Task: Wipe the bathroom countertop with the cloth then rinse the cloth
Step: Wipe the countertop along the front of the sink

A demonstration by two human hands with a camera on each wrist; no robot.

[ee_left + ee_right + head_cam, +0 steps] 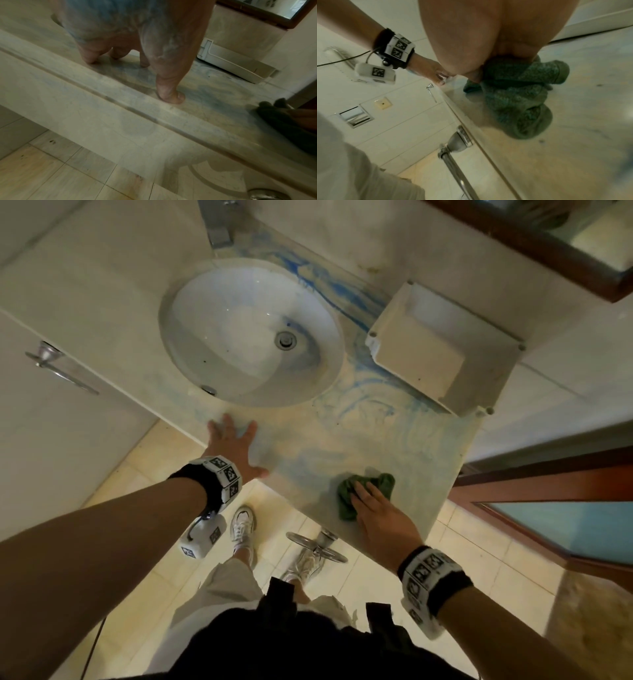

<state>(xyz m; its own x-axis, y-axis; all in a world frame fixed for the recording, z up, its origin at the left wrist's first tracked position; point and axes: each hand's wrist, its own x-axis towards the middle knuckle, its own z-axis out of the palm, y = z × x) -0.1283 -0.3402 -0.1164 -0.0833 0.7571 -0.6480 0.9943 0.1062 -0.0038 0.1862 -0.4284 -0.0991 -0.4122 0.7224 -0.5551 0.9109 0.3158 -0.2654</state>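
At the near edge of the countertop (404,440), the right hand (376,518) presses down on the crumpled green cloth (366,491), fingers laid flat over the bunched terry rather than curled round it; the right-wrist view hides the fingertips, so how far they dig in cannot be told. The cloth sits close to the front lip, just above the chrome towel rail (453,155) fixed under the counter. To its left, the left hand (236,443) rests spread and flat on the stone in front of the sink basin (250,333), holding nothing and apparently bracing the body. Pale blue smears swirl across the surface between the two hands and thicken farther back, running past the basin's right side toward the white plastic tray (442,350) and up to the faucet (219,231) at the wall. To wipe well here, the cloth likely wants opening out for more contact, firm even pressure, and overlapping strokes drawn from the back streaks toward the basin, working round the tray rather than pushing residue off the front edge.
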